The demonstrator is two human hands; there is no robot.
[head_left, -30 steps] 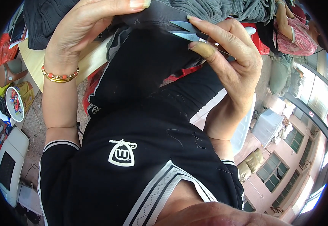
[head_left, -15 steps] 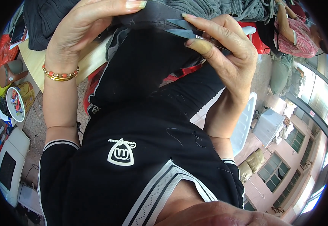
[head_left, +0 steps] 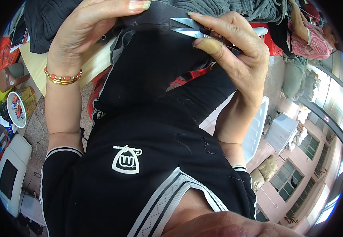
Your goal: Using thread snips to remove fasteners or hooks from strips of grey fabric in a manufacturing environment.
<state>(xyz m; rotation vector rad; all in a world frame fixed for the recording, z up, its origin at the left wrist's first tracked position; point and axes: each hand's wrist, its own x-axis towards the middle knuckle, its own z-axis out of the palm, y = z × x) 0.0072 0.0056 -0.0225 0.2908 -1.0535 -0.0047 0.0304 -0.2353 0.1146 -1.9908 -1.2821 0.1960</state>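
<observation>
The bare, long-nailed left hand [head_left: 80, 27] leaned inward from the wrist, its foremost digit extended toward the bare right hand [head_left: 242, 51] — its thumb and forefinger parted, pointing back leftward. The bare left forearm [head_left: 63, 106] ran straight below its hand — the bare right forearm [head_left: 232, 122] slanted.

A pale wooden tabletop [head_left: 33, 65] carries dark ribbed cloth [head_left: 39, 29] at its far left.

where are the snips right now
In the head view, the snips are at the top, just right of centre, in the right hand, blades parted and pointing left across the dark grey fabric.
</observation>
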